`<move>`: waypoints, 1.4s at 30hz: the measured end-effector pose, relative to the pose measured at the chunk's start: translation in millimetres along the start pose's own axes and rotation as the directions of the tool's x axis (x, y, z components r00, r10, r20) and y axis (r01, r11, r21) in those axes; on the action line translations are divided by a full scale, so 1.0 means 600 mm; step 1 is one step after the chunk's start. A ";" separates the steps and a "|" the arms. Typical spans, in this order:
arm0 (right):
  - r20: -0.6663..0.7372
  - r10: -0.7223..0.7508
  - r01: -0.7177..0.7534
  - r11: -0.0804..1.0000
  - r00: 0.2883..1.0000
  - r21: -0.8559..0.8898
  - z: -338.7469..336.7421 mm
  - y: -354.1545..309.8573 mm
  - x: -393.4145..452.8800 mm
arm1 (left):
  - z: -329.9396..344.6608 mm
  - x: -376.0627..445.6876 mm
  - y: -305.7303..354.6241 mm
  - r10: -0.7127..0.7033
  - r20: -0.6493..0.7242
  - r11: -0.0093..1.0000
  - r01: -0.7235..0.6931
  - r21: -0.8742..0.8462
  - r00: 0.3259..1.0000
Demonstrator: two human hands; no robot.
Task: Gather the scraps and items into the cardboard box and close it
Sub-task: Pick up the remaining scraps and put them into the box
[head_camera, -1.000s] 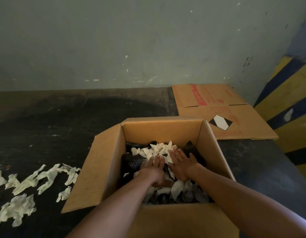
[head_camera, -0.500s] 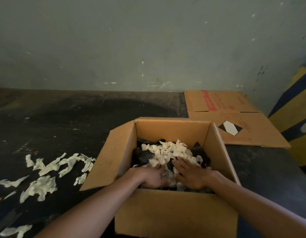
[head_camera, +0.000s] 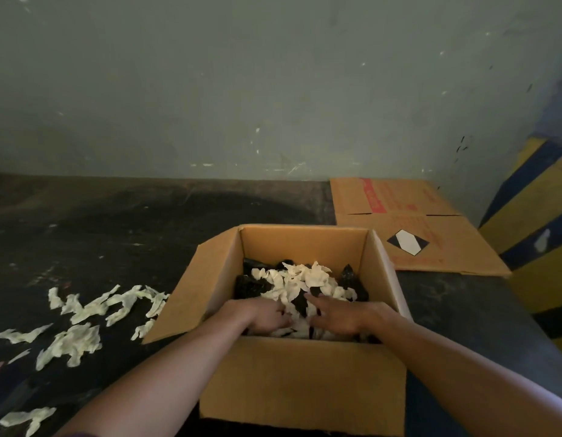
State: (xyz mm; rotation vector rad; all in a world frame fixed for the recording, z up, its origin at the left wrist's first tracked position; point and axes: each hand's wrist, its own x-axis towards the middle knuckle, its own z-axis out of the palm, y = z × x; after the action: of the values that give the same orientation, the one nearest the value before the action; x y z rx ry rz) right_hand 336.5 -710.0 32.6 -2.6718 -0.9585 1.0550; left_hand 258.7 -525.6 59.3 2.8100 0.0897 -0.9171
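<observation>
An open cardboard box point(head_camera: 298, 383) stands on the dark floor, its left flap point(head_camera: 191, 288) splayed outward. Inside lies a heap of pale scraps point(head_camera: 304, 279) mixed with black pieces point(head_camera: 251, 285). Both my hands rest palm down on the near part of that heap: my left hand point(head_camera: 263, 315) with fingers curled into the scraps, my right hand point(head_camera: 339, 315) flatter with fingers spread. Neither hand clearly holds anything. More pale scraps point(head_camera: 84, 310) lie scattered on the floor left of the box.
A flattened cardboard box point(head_camera: 412, 228) lies on the floor behind and to the right. A grey-green wall point(head_camera: 273, 89) runs along the back. A yellow and blue striped surface point(head_camera: 538, 216) rises at the right edge. A lone scrap point(head_camera: 27, 419) sits at bottom left.
My hands have drawn back toward the box's near wall on top of the heap. The view has shifted, so more floor scraps on the left show.
</observation>
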 end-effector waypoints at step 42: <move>-0.324 0.027 -0.081 0.985 0.946 -0.152 0.435 -0.616 0.241 | 0.472 -0.286 -0.724 -0.579 -0.264 0.799 0.471 -0.375 0.772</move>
State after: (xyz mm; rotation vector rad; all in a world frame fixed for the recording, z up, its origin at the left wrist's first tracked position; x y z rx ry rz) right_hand 56.4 -362.0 -128.9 -2.8928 -0.9451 0.5400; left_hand -93.4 -153.8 -131.5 2.6593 1.0369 -0.3858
